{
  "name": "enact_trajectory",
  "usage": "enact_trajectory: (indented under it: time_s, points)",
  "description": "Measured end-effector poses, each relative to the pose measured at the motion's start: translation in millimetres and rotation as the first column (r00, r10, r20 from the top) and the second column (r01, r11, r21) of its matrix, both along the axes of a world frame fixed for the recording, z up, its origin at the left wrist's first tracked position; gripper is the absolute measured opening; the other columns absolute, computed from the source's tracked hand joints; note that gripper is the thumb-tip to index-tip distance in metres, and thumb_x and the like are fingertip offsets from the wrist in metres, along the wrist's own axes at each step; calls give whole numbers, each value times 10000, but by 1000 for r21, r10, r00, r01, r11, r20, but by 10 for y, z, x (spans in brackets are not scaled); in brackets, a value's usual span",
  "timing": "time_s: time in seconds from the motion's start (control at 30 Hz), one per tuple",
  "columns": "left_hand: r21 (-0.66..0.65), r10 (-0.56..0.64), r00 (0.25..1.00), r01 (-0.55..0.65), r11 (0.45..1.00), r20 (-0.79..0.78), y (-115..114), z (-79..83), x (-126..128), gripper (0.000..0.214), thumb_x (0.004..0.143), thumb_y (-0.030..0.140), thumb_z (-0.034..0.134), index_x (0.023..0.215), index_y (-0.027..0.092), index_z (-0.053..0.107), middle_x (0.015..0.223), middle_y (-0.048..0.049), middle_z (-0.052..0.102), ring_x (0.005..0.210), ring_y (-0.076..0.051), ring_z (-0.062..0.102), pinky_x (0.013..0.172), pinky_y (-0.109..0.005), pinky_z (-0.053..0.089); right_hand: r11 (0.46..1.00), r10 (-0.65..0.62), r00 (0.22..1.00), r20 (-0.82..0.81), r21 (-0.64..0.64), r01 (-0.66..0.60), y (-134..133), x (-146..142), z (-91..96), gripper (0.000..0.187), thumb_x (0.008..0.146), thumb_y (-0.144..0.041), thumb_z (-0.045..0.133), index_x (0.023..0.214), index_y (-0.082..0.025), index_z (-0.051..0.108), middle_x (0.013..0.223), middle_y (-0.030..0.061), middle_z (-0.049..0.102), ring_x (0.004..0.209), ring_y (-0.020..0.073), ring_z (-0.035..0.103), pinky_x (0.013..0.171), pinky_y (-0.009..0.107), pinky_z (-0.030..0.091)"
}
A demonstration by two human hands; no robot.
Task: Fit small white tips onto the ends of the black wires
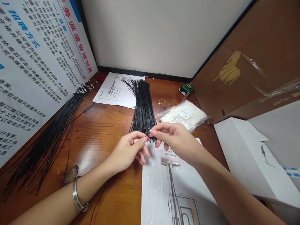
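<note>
A bundle of thin black wires (142, 106) lies on the wooden table (103, 131), running away from me. My left hand (127, 151) and my right hand (172, 137) meet at its near end, fingertips pinched together on a wire end at about the middle of the view. What sits between the fingertips is too small to name beyond the wire. A silver bracelet (77, 195) is on my left wrist.
A second long bundle of black wires (47, 140) lies along the left signboard. A bag of small white parts (185, 115), a yellow ring (162, 102), a green tape measure (187, 89), printed sheets (117, 90) and a white box (253, 159) surround the hands.
</note>
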State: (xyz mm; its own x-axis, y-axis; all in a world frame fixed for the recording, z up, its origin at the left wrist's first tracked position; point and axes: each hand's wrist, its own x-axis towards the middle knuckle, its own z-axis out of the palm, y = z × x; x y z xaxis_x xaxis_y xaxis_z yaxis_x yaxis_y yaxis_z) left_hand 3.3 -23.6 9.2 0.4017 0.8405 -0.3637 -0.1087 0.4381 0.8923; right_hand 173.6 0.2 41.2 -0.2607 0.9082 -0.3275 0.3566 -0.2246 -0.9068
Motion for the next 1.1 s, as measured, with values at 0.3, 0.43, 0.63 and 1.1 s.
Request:
enact_trajectory:
  time_s: [0.3,0.43,0.63,1.1]
  points:
    - [37,39,999,-40,999,30,-5,-77,19,184,853,321,546,832,144,500,743,-36,687,445,-75,582,463,-208,500,997,-42,994,-106,54,47,-3,-15,-78,240,760,-399,681,836,-173,707,589,3,606,512,104,519,427,217,354]
    - [38,31,999,-32,999,28,1,-67,12,193,840,328,562,820,142,512,743,-46,692,458,-82,591,475,-215,507,994,-69,988,-139,74,80,-16,-20,-64,216,757,-381,690,802,-170,706,570,-2,604,464,83,484,404,205,336]
    - [82,61,998,-61,995,11,-26,-30,39,194,818,317,605,809,134,539,694,-13,656,474,-78,583,499,-213,507,994,-71,981,-182,69,85,-28,-61,-70,173,752,-332,696,767,-161,688,538,-15,580,457,77,467,395,204,313]
    - [142,136,991,-134,981,-5,-39,-65,70,244,876,318,536,908,102,646,818,-78,701,536,-82,604,476,-179,506,996,-35,992,-119,74,44,-4,-41,-113,201,764,-368,683,790,-171,714,597,-5,603,492,80,458,423,219,311]
